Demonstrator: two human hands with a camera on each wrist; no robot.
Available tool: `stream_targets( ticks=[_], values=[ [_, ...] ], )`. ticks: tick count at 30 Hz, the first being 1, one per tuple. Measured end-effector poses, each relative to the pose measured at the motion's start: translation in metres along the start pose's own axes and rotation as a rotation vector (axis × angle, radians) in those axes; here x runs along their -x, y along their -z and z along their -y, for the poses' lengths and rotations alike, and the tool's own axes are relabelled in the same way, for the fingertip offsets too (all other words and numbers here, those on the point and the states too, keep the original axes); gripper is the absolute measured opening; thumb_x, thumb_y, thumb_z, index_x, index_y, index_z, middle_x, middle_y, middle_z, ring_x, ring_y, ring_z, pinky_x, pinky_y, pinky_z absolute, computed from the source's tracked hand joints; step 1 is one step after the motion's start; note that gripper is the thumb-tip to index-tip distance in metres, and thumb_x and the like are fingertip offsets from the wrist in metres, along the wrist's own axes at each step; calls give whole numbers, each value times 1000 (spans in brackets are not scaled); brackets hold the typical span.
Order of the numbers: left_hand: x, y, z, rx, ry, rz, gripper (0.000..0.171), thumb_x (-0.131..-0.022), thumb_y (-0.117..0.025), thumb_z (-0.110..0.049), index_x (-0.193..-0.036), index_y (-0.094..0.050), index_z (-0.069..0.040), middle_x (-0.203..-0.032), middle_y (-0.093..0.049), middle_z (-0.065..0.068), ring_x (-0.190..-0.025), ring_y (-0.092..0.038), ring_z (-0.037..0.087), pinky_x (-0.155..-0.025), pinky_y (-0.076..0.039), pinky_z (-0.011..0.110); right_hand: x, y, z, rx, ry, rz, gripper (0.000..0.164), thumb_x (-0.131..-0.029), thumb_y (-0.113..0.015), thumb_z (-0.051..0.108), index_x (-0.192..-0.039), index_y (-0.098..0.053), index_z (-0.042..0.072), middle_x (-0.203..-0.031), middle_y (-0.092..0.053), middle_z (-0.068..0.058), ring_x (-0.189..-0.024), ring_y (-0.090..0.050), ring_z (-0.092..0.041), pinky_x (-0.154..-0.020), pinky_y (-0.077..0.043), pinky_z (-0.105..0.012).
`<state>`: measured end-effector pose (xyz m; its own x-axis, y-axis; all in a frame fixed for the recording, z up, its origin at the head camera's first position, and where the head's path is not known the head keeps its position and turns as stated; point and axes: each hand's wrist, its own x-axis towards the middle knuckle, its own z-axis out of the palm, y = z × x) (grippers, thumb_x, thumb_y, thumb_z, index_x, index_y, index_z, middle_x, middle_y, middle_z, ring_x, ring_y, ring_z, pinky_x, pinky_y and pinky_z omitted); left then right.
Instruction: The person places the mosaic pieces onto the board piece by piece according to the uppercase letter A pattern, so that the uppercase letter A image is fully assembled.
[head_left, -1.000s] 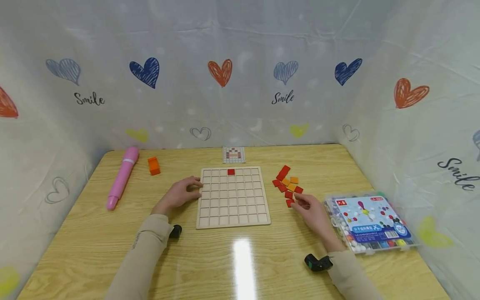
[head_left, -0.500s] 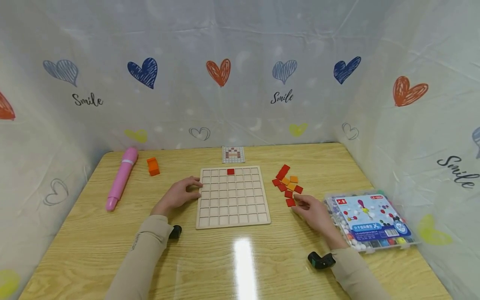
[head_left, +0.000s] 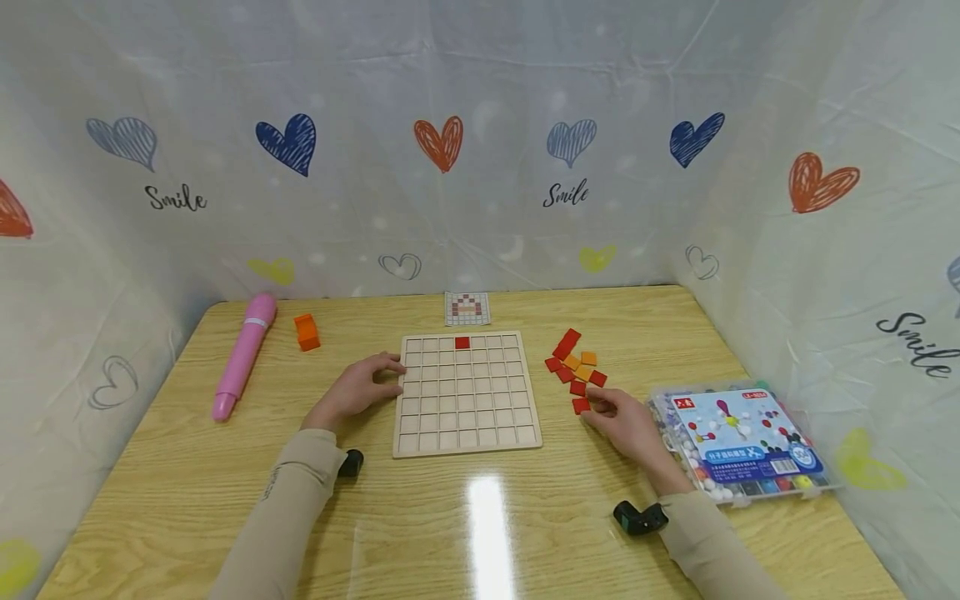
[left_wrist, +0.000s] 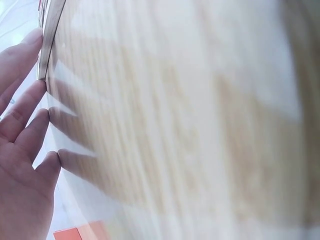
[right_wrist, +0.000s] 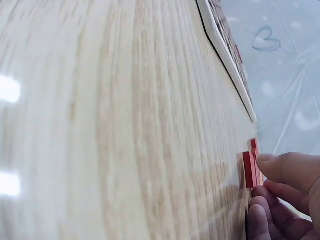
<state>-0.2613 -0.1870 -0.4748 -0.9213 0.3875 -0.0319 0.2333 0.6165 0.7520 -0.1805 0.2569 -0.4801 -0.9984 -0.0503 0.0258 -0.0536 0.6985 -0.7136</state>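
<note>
In the head view a wooden grid board (head_left: 468, 452) lies flat at the middle of the table, a red square tile (head_left: 462, 342) set in its top row. The left hand (head_left: 362, 387) rests at the board's left edge with thumb and fingertips against the frame; its relaxed fingers also show in the left wrist view. To the right of the board, thumb and fingers of the right hand (head_left: 622, 421) pinch the edge of another red tile (head_left: 581, 406), nearest in a loose group. The right wrist view shows that red tile (right_wrist: 249, 170) against the thumb.
Red and orange tiles (head_left: 588, 359) lie spread beyond the right hand. A small pattern card (head_left: 467, 309) is behind the board. A pink marker-shaped stick (head_left: 247, 354) and an orange block (head_left: 307, 332) sit at left; a clear bead case (head_left: 750, 446) stands at right.
The right hand has shifted very slightly at the nearest red tile. The left hand stays at the board's edge.
</note>
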Motion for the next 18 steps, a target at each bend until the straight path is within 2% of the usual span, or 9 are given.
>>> stream_targets(
  ticks=[4, 11, 18],
  values=[
    [1, 0, -1, -6, -19, -2, 35, -92, -69, -17, -124, -64, -3, -148, -44, 16, -144, -23, 38, -115, -19, 58, 0, 0, 2, 18, -7, 1, 39, -90, -72, 18, -124, -65, 1, -107, -68, -12, -97, -66, -27, -86, -53, -44],
    [0, 0, 0, -3, 7, -9, 34, -91, -70, -16, -123, -65, -5, -148, -45, 14, -145, -24, 35, -117, -19, 55, -2, -2, 5, 40, -9, 24, 33, -89, -73, 17, -117, -69, 2, -107, -66, -11, -92, -63, -23, -81, -54, -40],
    [0, 0, -1, -9, -17, -22, 32, -90, -70, -12, -121, -66, -3, -147, -46, 16, -144, -26, 37, -117, -19, 55, -5, -5, 4, 79, 42, 36, 31, -86, -75, 14, -112, -70, 0, -102, -64, -11, -86, -59, -21, -76, -51, -35]
  ],
)
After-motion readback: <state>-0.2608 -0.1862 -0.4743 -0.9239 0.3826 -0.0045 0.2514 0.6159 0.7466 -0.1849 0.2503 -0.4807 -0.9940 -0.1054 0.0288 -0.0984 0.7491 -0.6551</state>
